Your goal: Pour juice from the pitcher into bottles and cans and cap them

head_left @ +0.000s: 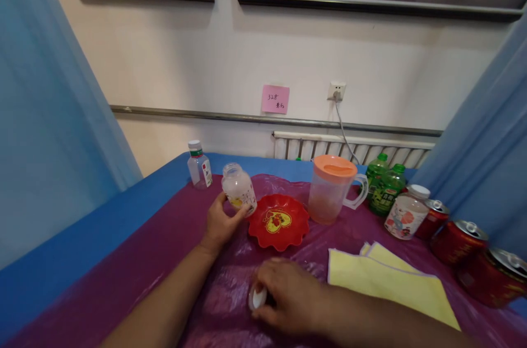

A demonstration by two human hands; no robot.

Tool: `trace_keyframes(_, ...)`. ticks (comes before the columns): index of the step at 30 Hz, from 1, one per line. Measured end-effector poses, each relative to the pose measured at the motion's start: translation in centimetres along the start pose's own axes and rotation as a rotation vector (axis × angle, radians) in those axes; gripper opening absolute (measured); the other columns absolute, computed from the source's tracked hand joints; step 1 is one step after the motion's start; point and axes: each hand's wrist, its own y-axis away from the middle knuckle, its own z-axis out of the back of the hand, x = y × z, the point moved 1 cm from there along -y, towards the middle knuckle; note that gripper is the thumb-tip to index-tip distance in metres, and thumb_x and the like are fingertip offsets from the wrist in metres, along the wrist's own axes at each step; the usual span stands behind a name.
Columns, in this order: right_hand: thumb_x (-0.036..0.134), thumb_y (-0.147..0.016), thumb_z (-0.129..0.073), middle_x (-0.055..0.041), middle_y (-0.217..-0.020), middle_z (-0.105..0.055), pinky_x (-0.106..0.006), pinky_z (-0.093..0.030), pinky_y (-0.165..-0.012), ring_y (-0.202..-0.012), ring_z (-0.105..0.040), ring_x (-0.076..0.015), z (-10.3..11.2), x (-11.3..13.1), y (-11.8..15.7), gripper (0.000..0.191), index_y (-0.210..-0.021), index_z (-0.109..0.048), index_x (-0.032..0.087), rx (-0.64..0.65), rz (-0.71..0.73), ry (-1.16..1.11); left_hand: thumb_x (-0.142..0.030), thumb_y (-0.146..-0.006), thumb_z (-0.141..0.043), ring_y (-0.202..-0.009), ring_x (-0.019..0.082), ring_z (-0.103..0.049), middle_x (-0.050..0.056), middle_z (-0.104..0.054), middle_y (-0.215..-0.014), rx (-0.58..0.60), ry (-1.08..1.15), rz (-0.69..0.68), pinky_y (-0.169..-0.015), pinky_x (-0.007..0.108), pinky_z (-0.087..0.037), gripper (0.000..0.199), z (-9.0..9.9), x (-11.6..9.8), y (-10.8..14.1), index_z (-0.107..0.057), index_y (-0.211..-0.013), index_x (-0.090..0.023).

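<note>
My left hand [223,220] is wrapped round the lower part of an uncapped clear bottle [238,187] with a printed label, tilted slightly left beside the red scalloped plate [278,222]. Nearer to me, my right hand [284,296] closes its fingers on a small white cap [258,298], low over the purple sheet [224,287]. The plate has a yellow pattern at its centre and lies between the bottle and a clear pitcher [326,197] with an orange lid.
A capped clear bottle [200,168] stands at the back left. On the right are green bottles [386,190], another capped bottle [407,214], red cans [459,241] and a folded yellow cloth [389,279]. A radiator [354,145] runs behind the table.
</note>
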Motion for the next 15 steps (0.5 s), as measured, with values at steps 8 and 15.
trace_keyframes(8, 0.043, -0.087, -0.069, -0.0023, -0.100, -0.068, -0.029, -0.040, -0.079, -0.092, -0.059, -0.0198, -5.1, -2.0, 1.0, 0.026, -0.096, -0.057, 0.022, -0.039, 0.035, 0.125, -0.031, -0.068, -0.085, -0.084, 0.018, -0.072, 0.005, -0.077, -0.098, -0.194, 0.766, 0.544, -0.076, 0.026, -0.057, 0.036, 1.3, 0.2, -2.3, -0.071, -0.098, -0.017)
trace_keyframes(15, 0.044, -0.090, -0.066, -0.0020, -0.098, -0.068, -0.029, -0.038, -0.076, -0.089, -0.058, -0.0187, -4.7, -1.6, 1.4, 0.024, -0.094, -0.056, 0.022, -0.033, 0.063, 0.190, -0.025, -0.088, -0.071, -0.057, 0.011, -0.067, 0.002, -0.073, -0.075, -0.268, 0.866, 0.738, -0.053, 0.019, -0.053, 0.010, 3.3, -0.2, -5.2, -0.067, -0.094, -0.018)
